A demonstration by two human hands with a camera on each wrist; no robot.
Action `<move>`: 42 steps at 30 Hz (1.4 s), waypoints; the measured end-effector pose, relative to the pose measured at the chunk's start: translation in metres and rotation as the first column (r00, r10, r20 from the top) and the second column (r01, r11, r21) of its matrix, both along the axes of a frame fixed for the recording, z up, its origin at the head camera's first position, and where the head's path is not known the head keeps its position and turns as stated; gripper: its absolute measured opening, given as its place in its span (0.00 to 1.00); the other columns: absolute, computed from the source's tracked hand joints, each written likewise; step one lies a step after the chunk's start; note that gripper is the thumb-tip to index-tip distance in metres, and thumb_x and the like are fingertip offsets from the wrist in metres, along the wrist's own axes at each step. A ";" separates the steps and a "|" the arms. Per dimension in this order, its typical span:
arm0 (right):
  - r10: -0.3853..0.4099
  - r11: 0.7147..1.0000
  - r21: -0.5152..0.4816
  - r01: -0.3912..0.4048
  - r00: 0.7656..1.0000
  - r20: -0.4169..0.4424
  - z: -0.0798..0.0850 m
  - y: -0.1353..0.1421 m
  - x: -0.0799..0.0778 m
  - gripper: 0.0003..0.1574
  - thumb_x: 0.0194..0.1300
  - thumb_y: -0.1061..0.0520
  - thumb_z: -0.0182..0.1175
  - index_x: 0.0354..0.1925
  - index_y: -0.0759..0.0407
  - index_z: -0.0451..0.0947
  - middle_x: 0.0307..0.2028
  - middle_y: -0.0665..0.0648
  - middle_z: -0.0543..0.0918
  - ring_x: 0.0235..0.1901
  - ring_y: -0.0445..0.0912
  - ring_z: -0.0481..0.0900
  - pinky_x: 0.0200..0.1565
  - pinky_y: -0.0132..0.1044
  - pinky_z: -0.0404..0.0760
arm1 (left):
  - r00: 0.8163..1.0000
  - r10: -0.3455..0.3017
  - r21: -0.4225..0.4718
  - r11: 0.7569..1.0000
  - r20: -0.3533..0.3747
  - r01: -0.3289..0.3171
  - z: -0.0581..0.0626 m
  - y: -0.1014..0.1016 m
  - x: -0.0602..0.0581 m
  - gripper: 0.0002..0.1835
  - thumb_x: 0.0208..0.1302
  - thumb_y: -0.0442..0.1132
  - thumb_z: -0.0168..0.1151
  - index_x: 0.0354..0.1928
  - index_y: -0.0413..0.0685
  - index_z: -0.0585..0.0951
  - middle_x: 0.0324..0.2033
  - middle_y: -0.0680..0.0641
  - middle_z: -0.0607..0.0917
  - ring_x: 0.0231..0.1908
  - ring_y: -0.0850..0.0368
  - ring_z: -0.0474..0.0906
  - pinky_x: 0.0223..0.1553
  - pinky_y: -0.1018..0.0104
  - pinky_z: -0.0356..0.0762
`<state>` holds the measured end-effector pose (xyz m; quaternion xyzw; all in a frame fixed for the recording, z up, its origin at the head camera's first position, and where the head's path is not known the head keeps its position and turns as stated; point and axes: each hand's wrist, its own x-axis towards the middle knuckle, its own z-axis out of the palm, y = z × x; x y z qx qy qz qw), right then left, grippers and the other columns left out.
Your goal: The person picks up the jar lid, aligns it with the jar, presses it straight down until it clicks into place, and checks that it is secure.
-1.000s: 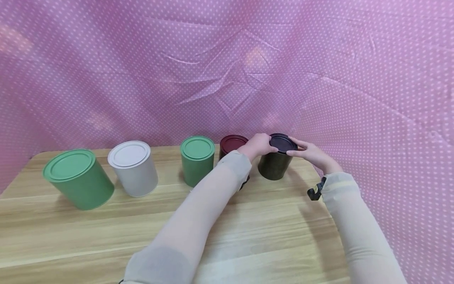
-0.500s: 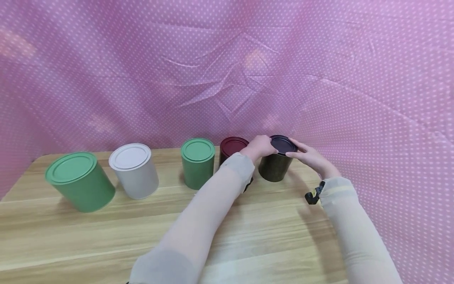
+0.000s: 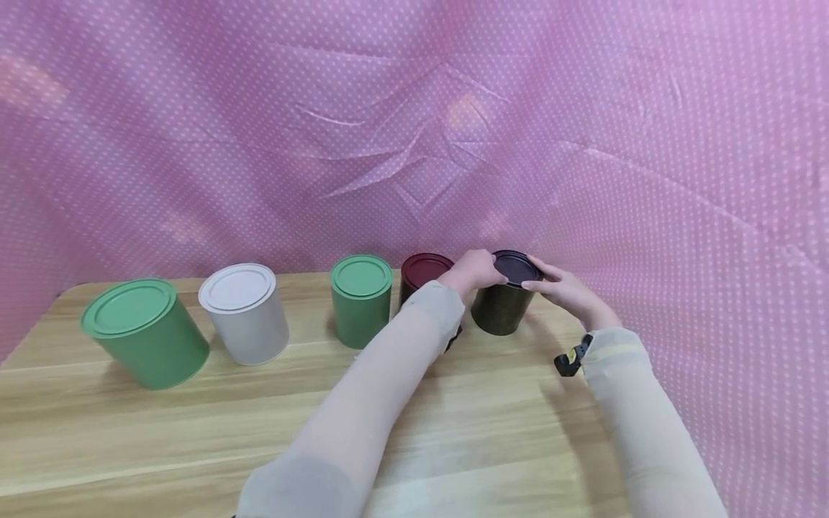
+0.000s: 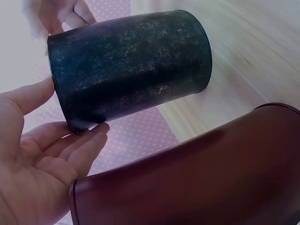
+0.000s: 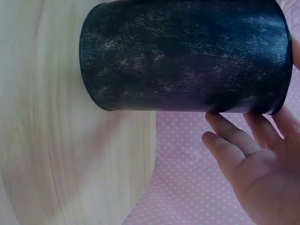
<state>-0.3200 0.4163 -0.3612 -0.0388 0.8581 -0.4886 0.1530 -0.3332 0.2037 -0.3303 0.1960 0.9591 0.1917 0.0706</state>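
A mottled black can (image 3: 501,309) with a flat lid stands at the far right of the wooden table. My left hand (image 3: 476,270) grips its top rim from the left, thumb on the lid edge and fingers along the side, as the left wrist view also shows. From the other side, my right hand (image 3: 573,291) holds the same rim, its fingers (image 5: 229,131) against the can's wall in the right wrist view. A dark red can (image 4: 197,178) stands close beside the left hand and is partly covered by the left forearm in the head view.
Further left in the row stand a smaller green can (image 3: 360,316), a white can (image 3: 252,331) and a large green can (image 3: 158,352). A pink dotted cloth (image 3: 414,144) hangs behind and along the right side of the wooden table (image 3: 162,446).
The head view has shifted slightly, so everything sits a little lower. Both hands stay on the black can's rim, and the cans keep their places.
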 end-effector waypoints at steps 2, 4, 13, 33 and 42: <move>-0.007 1.000 -0.010 0.007 1.000 0.006 -0.001 0.000 0.001 0.51 0.63 0.41 0.63 0.76 0.39 0.48 0.76 0.58 0.49 0.74 0.54 0.48 0.73 0.52 0.51 | 1.000 0.006 0.006 1.000 0.006 -0.006 0.000 0.001 0.001 0.29 0.65 0.52 0.59 0.64 0.45 0.75 0.60 0.46 0.79 0.61 0.53 0.74 0.63 0.68 0.69; -0.008 0.999 -0.031 0.008 1.000 0.017 0.000 -0.001 0.003 0.50 0.64 0.43 0.63 0.76 0.41 0.48 0.76 0.58 0.49 0.73 0.53 0.48 0.73 0.51 0.51 | 1.000 0.018 0.014 1.000 0.005 -0.018 0.000 0.001 0.002 0.28 0.64 0.52 0.60 0.62 0.45 0.77 0.59 0.46 0.80 0.59 0.53 0.75 0.61 0.68 0.71; 0.000 0.996 -0.090 0.004 0.999 0.037 0.007 -0.009 -0.002 0.48 0.67 0.49 0.61 0.76 0.43 0.46 0.75 0.57 0.51 0.68 0.47 0.54 0.65 0.36 0.61 | 0.997 0.035 -0.056 0.998 -0.062 -0.039 0.007 0.000 0.000 0.23 0.63 0.52 0.59 0.54 0.47 0.82 0.54 0.48 0.83 0.55 0.53 0.78 0.57 0.68 0.73; 0.079 0.997 0.008 -0.079 0.996 0.032 0.021 -0.014 -0.008 0.52 0.65 0.50 0.61 0.77 0.51 0.43 0.76 0.63 0.46 0.75 0.60 0.41 0.73 0.61 0.42 | 0.993 0.093 0.001 0.996 -0.074 -0.093 0.010 -0.002 0.004 0.21 0.63 0.49 0.61 0.53 0.45 0.82 0.52 0.49 0.84 0.53 0.55 0.80 0.54 0.68 0.75; 0.133 0.984 0.134 -0.118 0.985 -0.107 0.037 -0.022 -0.011 0.52 0.66 0.51 0.60 0.77 0.56 0.43 0.74 0.67 0.50 0.73 0.66 0.46 0.71 0.64 0.48 | 0.980 0.155 0.039 0.988 -0.124 -0.151 0.028 -0.030 0.007 0.21 0.66 0.50 0.60 0.55 0.47 0.80 0.54 0.48 0.82 0.55 0.54 0.79 0.54 0.62 0.77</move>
